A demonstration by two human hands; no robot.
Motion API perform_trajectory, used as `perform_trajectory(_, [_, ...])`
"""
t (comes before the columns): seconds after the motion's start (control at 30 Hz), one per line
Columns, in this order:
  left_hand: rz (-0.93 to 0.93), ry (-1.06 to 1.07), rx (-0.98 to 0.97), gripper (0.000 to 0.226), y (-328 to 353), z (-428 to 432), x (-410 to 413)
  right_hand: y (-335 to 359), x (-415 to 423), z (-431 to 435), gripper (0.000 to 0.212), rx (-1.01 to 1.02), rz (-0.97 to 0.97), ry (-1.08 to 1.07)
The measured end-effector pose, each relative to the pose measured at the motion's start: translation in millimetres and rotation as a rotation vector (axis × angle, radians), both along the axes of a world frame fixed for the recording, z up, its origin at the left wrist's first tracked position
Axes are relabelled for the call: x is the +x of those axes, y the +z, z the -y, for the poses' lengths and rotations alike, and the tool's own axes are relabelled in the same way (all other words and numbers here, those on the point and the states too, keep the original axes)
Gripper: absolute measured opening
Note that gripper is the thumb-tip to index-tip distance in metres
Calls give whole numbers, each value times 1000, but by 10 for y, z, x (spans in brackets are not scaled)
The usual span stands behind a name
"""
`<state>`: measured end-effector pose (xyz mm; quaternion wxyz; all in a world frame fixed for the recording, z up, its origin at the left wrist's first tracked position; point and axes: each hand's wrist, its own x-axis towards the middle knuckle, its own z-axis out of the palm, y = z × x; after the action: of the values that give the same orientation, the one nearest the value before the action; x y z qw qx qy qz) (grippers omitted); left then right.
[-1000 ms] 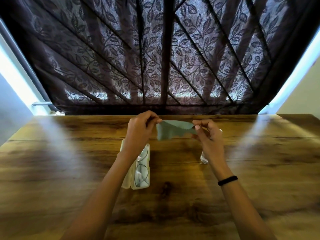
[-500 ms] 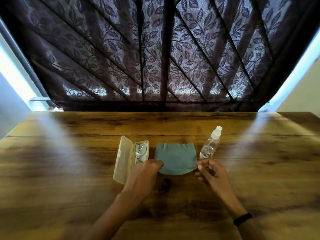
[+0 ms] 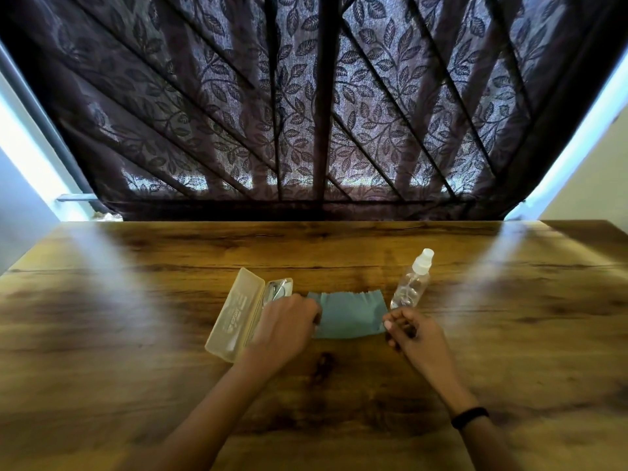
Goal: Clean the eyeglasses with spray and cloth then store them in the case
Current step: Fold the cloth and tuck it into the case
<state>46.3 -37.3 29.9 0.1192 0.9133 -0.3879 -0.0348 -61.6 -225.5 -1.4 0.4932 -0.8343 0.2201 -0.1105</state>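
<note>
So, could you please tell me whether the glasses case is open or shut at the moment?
Open. The case lies on the table with its lid swung out to the left, and the eyeglasses show inside its other half.

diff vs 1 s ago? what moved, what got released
The cloth went from held up between both hands down flat onto the table. The left hand still touches its left edge; the right hand looks just off it. Case, glasses and spray bottle stayed put.
</note>
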Motion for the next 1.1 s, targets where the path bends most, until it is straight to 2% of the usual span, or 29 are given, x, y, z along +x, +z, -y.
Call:
perform_trajectory(0.1, [-15, 54, -12, 20, 43, 64, 126, 10, 54, -20, 12, -116, 10, -66])
perform_trajectory(0.17, [-13, 91, -26, 18, 53, 85, 197, -5, 80, -25, 15, -242, 12, -85])
perform_trajectory(0.27, [-24, 121, -23, 17, 44, 113, 265, -15, 124, -42, 18, -396, 65, -76])
perform_trajectory(0.4, [-45, 146, -9, 17, 35, 159, 309, 15, 211, -51, 12, -564, 72, -28])
perform_trajectory(0.6, [-14, 170, 35, 17, 6, 226, 360, 97, 340, -73, 28, -709, -33, 88])
perform_trajectory(0.83, [34, 177, 46, 19, -1, 268, 407, 105, 454, -101, 34, -786, -195, 93])
perform_trajectory(0.93, [45, 177, 68, 19, -12, 280, 417, 83, 470, -103, 29, -791, -256, 113])
perform_trajectory(1.0, [54, 172, 71, 19, -19, 287, 420, 73, 471, -96, 27, -778, -252, 120])
perform_trajectory(1.1, [58, 162, 29, 30, -5, 294, 405, 88, 455, -77, 29, -741, -216, 111])
